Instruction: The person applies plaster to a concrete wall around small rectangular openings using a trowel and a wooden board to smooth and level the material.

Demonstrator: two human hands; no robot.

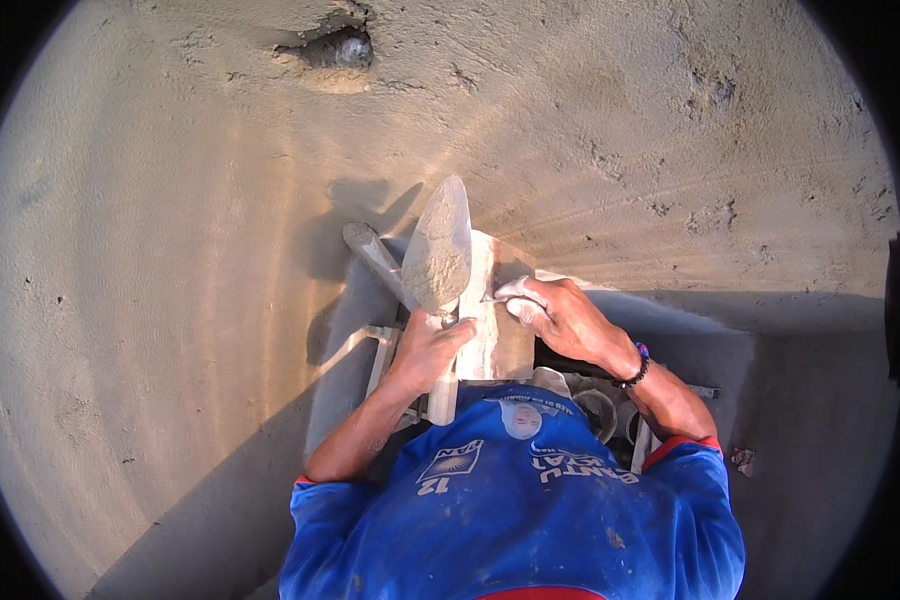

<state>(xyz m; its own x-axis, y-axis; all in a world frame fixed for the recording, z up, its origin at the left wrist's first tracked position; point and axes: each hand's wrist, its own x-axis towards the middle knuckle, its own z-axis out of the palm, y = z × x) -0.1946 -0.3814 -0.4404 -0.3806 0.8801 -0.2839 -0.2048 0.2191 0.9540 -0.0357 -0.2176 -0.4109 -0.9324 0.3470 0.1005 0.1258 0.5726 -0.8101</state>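
My left hand [430,348] is closed around a trowel [438,245]. The trowel's pointed blade stands upward and carries grey mortar, while its handle comes out below my fist. Against the left thumb rests the edge of a flat, pale and brown wooden board [500,320], partly behind the hand. At the board's right side, my right hand [560,315] has its thumb and fingers pinched together at the board's face. Pale paste coats those fingertips, and whatever they hold is too small to tell. A wooden handle [372,255] slants behind the trowel blade; its lower end is hidden.
A rough plastered wall [220,200] fills the far and left sides, with a pipe end in a hole [350,48]. A pale frame-like piece [378,365] sits beside my left forearm. Greyish containers [597,412] show between my arms. A red-and-white scrap [743,460] lies at right.
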